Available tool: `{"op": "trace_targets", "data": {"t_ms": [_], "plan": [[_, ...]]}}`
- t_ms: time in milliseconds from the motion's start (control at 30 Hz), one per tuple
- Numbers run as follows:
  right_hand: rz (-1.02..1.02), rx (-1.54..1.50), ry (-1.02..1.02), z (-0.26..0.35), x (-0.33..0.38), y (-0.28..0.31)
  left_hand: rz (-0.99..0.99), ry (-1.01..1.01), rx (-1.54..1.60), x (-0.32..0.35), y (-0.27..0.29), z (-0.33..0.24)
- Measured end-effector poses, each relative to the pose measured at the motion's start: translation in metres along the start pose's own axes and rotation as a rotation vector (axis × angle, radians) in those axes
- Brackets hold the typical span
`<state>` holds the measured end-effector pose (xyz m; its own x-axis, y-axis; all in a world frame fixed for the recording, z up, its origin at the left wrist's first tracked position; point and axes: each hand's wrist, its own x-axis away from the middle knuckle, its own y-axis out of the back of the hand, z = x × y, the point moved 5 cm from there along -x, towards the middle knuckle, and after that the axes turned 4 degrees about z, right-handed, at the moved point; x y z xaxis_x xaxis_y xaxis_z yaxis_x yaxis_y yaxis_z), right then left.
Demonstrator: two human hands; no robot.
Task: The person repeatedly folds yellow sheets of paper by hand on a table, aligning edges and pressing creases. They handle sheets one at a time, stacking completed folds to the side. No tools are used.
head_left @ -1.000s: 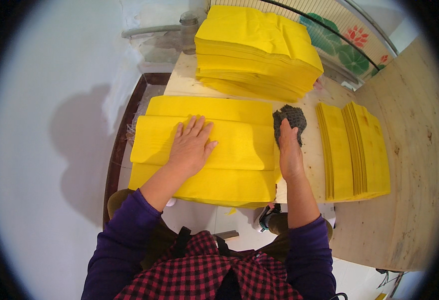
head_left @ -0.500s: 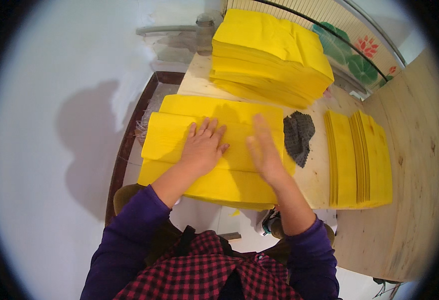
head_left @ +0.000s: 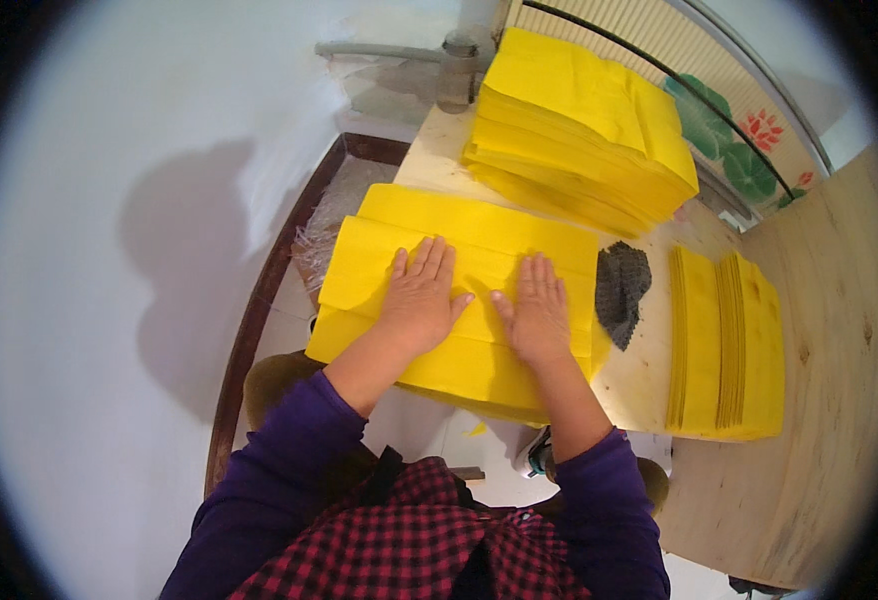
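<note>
Yellow folded sheets [head_left: 459,290] lie under our left hand [head_left: 421,300] and right hand [head_left: 536,312], both spread flat; finished stacks [head_left: 724,345] wait aside, more unfolded.

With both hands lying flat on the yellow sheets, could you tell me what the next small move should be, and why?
Probably sliding the palms outward along the fold to flatten it. The left hand and right hand lie flat, side by side, mid-way on the folded yellow sheets, so the outer ends are unpressed. The dark cloth pad lies free just right of the right hand if firmer pressing is wanted.
</note>
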<state>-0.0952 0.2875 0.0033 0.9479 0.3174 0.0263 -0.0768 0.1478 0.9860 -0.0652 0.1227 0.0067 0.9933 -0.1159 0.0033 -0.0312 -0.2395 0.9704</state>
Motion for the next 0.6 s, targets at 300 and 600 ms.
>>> {"op": "trace_targets", "data": {"t_ms": [300,600], "plan": [[-0.055,-0.01,-0.046,-0.011,0.004,0.004,0.036,0.389,0.061,0.031,0.019,0.078],[-0.109,-0.022,-0.024,-0.01,0.007,0.004,-0.135,0.265,-0.126,0.023,0.057,0.065]]}}
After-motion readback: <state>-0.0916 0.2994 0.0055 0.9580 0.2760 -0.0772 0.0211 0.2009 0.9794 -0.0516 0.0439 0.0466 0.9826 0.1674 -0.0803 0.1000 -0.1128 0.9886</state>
